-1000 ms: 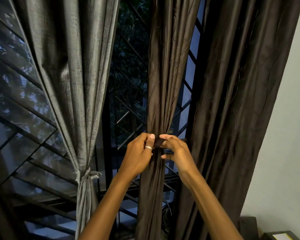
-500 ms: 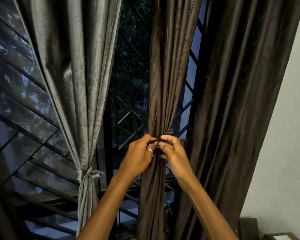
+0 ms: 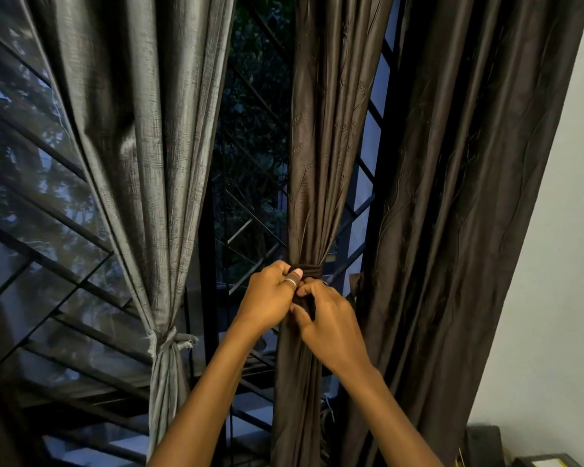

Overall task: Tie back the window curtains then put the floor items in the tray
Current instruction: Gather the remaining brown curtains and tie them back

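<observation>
A dark brown curtain (image 3: pixel 321 163) hangs in the middle of the window, gathered into a narrow bunch. A dark brown tie band (image 3: pixel 312 269) wraps around it at waist height. My left hand (image 3: pixel 270 298), with a ring on the thumb, pinches the band at the bunch's left side. My right hand (image 3: pixel 327 318) grips the band's loose end just below the wrap. At the left, a grey curtain (image 3: pixel 142 146) is held in by a knotted grey tie (image 3: pixel 169 342). A third, wide brown curtain (image 3: pixel 469 197) hangs loose at the right.
Behind the curtains is a window with a dark metal grille (image 3: pixel 48 230) and trees outside. A white wall (image 3: pixel 553 264) stands at the right. A dark box-like object (image 3: pixel 482 443) sits at the bottom right corner. No floor or tray shows.
The band now lies wrapped tight around the brown bunch. My right hand has dropped lower with the band's end, and my left hand has shifted slightly up and left.
</observation>
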{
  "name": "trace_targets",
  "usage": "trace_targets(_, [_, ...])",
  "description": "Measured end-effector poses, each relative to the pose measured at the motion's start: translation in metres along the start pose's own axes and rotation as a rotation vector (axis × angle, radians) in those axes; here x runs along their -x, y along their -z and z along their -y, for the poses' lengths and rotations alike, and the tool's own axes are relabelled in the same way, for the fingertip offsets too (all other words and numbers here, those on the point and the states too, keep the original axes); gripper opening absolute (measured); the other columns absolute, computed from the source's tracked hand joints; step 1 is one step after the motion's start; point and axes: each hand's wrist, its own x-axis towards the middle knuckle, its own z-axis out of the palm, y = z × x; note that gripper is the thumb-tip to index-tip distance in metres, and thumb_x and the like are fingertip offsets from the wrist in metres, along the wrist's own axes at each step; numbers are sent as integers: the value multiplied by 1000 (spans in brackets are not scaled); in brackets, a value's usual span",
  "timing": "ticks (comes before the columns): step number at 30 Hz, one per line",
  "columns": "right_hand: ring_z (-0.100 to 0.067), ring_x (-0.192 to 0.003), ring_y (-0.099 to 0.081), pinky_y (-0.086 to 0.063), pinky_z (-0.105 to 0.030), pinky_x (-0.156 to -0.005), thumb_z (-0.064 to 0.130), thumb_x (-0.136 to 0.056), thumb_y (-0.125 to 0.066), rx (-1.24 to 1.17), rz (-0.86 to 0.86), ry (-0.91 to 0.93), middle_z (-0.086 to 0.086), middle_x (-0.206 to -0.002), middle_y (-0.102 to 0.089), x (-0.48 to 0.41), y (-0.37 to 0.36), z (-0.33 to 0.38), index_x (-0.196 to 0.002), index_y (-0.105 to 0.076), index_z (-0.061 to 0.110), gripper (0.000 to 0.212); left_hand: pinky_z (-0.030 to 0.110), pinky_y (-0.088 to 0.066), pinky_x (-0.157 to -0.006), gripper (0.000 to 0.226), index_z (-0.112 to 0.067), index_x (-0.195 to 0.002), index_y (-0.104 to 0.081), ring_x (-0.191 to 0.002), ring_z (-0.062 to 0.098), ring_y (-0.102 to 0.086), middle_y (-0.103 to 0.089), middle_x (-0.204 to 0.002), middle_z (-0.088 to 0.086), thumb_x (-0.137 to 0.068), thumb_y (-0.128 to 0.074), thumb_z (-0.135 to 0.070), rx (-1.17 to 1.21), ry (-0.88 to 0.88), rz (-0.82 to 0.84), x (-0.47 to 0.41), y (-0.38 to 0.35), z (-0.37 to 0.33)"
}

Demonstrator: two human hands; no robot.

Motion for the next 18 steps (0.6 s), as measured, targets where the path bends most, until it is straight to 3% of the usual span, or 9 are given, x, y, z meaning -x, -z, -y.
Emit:
trace_targets(5, [-19,-87,-69,-56,-39,-72,15,-96,-61,106,-81,93,-2,-101,-72,1,3,1,-125,-57,19,30,41,-62,-83,23,-9,-89,-57,-90,20,-71,-68,-89,9,-104,-50,-25,189,48,19,1,0,-2])
trace_targets(7, [-20,-79,-70,-56,-40,-69,11,-95,-59,139,-78,114,-5,-93,-74,0,5,-1,-123,-64,15,29,41,-63,-80,19,-11,-93,-57,-90,16,-72,-71,-93,4,-105,-50,-25,174,40,14,2,0,-2])
trace_targets(10, [-16,-76,-70,-57,-37,-69,6,-94,-60,109,-51,101,-2,-91,-76,-1,9,-6,-118,-70,17,28,44,-62,-72,17,-22,-91,-53,-74,12,-74,-75,-93,-4,-105,-47,-29,89,-40,42,1,2,4])
trace_targets(14, [-10,-90,-71,-59,-34,-77,8,-96,-62,27,-50,101,1,-105,-76,-7,19,-14,-122,-70,20,30,51,-59,-71,16,-32,-92,-50,-72,13,-71,-73,-74,-4,-105,-43,-39,-19,-159,95,1,7,19])
trace_targets(18, [-14,-102,-66,-57,-31,-85,7,-96,-61,121,-51,183,1,-115,-66,-15,27,-12,-121,-68,15,28,51,-59,-66,14,-32,-96,-48,-71,13,-70,-73,-78,-4,-106,-40,-39,7,-232,147,0,5,30])
